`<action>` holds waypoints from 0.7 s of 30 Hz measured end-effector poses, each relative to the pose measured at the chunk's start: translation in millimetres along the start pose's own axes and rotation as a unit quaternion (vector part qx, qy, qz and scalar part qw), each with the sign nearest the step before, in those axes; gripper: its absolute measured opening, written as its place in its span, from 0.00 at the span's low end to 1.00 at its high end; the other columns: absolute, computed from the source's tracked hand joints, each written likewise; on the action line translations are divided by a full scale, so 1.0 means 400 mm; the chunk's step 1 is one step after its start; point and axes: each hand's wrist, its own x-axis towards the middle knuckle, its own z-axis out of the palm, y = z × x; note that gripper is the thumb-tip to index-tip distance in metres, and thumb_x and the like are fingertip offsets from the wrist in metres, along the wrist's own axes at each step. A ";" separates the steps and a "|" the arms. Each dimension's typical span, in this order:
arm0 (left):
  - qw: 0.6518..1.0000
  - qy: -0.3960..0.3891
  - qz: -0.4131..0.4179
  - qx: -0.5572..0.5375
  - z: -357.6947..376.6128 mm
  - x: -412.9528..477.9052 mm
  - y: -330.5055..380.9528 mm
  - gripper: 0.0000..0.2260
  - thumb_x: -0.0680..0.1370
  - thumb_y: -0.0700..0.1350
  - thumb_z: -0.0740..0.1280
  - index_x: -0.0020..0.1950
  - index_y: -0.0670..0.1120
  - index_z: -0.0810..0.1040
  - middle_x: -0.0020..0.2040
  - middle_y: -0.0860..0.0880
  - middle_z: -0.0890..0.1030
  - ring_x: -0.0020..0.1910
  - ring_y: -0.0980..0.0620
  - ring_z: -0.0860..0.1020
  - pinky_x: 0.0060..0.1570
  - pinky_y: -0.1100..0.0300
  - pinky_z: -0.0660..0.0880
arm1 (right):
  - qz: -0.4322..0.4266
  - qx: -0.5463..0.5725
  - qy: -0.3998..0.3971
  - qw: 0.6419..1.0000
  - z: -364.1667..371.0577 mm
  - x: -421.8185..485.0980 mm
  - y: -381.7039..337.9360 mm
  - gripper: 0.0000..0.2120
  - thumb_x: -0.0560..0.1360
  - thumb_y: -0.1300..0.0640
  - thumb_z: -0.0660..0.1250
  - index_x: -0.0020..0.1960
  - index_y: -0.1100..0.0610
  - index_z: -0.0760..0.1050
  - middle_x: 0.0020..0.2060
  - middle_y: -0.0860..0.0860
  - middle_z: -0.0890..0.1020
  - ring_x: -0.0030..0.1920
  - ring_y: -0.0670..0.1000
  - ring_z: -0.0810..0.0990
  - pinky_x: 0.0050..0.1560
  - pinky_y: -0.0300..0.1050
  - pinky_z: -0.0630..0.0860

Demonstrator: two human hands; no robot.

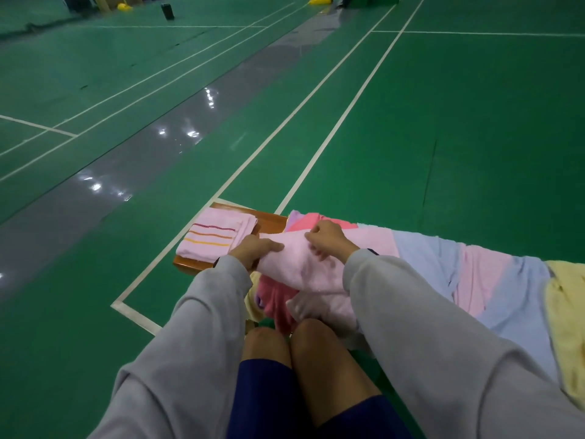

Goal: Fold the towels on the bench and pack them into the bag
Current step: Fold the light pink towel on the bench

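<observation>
Fingers (274, 246) of left hand (254, 248) and right hand (329, 237) curl round pale pink terry towel (304, 270), likely aligning its fold.

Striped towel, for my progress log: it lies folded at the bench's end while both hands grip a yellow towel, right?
No: the head view shows the left hand and right hand gripping a pale pink towel, not yellow. The striped towel does lie folded at the bench end.
</observation>
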 end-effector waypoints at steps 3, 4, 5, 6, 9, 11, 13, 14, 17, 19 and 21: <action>0.997 0.023 0.053 0.046 0.034 -0.017 0.049 0.19 0.77 0.46 0.71 0.65 0.41 0.72 0.53 0.45 0.77 0.45 0.49 0.76 0.40 0.57 0.75 | 0.015 0.032 -0.041 0.999 -0.017 -0.016 -0.008 0.16 0.82 0.54 0.61 0.44 0.66 0.75 0.40 0.68 0.83 0.30 0.60 0.82 0.33 0.51 0.84; 0.997 0.014 0.052 0.051 0.050 -0.025 0.067 0.17 0.77 0.46 0.70 0.63 0.42 0.71 0.51 0.45 0.77 0.45 0.49 0.76 0.43 0.55 0.78 | 0.024 0.040 -0.055 0.997 -0.027 -0.021 -0.008 0.19 0.83 0.51 0.60 0.48 0.67 0.76 0.41 0.68 0.83 0.32 0.61 0.84 0.36 0.54 0.85; 0.998 -0.003 0.047 0.052 0.066 -0.036 0.084 0.18 0.77 0.45 0.70 0.64 0.42 0.71 0.51 0.43 0.77 0.47 0.46 0.78 0.48 0.50 0.81 | 0.034 0.054 -0.068 0.996 -0.042 -0.031 -0.010 0.22 0.84 0.47 0.58 0.51 0.67 0.76 0.42 0.67 0.83 0.34 0.62 0.84 0.38 0.55 0.85; 0.997 -0.014 0.048 0.057 0.084 -0.046 0.098 0.19 0.77 0.46 0.70 0.65 0.41 0.69 0.52 0.41 0.78 0.49 0.43 0.80 0.50 0.46 0.82 | 0.046 0.077 -0.079 0.993 -0.057 -0.041 -0.010 0.24 0.84 0.44 0.57 0.54 0.66 0.75 0.44 0.67 0.83 0.35 0.62 0.84 0.38 0.55 0.85; 0.984 -0.007 0.122 0.131 0.155 -0.074 0.136 0.21 0.79 0.49 0.69 0.66 0.38 0.70 0.50 0.41 0.78 0.44 0.44 0.81 0.36 0.53 0.82 | 0.083 0.163 -0.108 0.977 -0.113 -0.063 -0.001 0.29 0.82 0.35 0.53 0.60 0.60 0.72 0.50 0.65 0.82 0.42 0.64 0.85 0.43 0.55 0.85; 0.965 0.008 0.188 0.183 0.220 -0.102 0.166 0.20 0.79 0.52 0.70 0.62 0.38 0.74 0.48 0.41 0.80 0.43 0.44 0.81 0.31 0.57 0.77 | 0.095 0.213 -0.112 0.966 -0.152 -0.072 0.017 0.32 0.81 0.31 0.52 0.59 0.59 0.75 0.49 0.64 0.83 0.45 0.65 0.86 0.49 0.60 0.84; 0.948 0.007 0.233 0.215 0.289 -0.127 0.191 0.17 0.78 0.52 0.70 0.56 0.38 0.77 0.46 0.42 0.81 0.44 0.43 0.82 0.32 0.56 0.77 | 0.097 0.257 -0.095 0.957 -0.192 -0.080 0.039 0.34 0.79 0.29 0.53 0.57 0.58 0.78 0.48 0.63 0.84 0.45 0.63 0.86 0.47 0.58 0.84; 0.943 0.001 0.246 0.224 0.325 -0.138 0.198 0.15 0.79 0.50 0.68 0.54 0.38 0.78 0.46 0.42 0.82 0.44 0.43 0.82 0.32 0.54 0.80 | 0.096 0.274 -0.086 0.953 -0.212 -0.087 0.050 0.34 0.79 0.28 0.54 0.57 0.58 0.79 0.48 0.63 0.85 0.46 0.62 0.86 0.45 0.56 0.84; 0.933 -0.009 0.270 0.239 0.421 -0.163 0.198 0.11 0.79 0.48 0.64 0.51 0.41 0.79 0.46 0.41 0.84 0.45 0.43 0.83 0.41 0.50 0.83 | 0.104 0.282 -0.061 0.952 -0.264 -0.099 0.094 0.31 0.80 0.31 0.56 0.54 0.57 0.80 0.46 0.59 0.86 0.45 0.59 0.85 0.48 0.55 0.84; 0.928 -0.025 0.273 0.251 0.470 -0.175 0.184 0.10 0.80 0.47 0.63 0.52 0.41 0.81 0.46 0.41 0.85 0.45 0.43 0.84 0.43 0.49 0.83 | 0.119 0.255 -0.039 0.959 -0.284 -0.101 0.134 0.26 0.80 0.35 0.59 0.54 0.58 0.78 0.47 0.59 0.85 0.47 0.59 0.85 0.54 0.57 0.81; 0.926 -0.038 0.262 0.268 0.510 -0.169 0.160 0.12 0.81 0.46 0.63 0.52 0.40 0.82 0.47 0.39 0.85 0.46 0.41 0.84 0.45 0.48 0.82 | 0.136 0.221 -0.007 0.966 -0.293 -0.095 0.179 0.24 0.80 0.40 0.63 0.57 0.62 0.77 0.49 0.61 0.85 0.50 0.61 0.85 0.58 0.59 0.81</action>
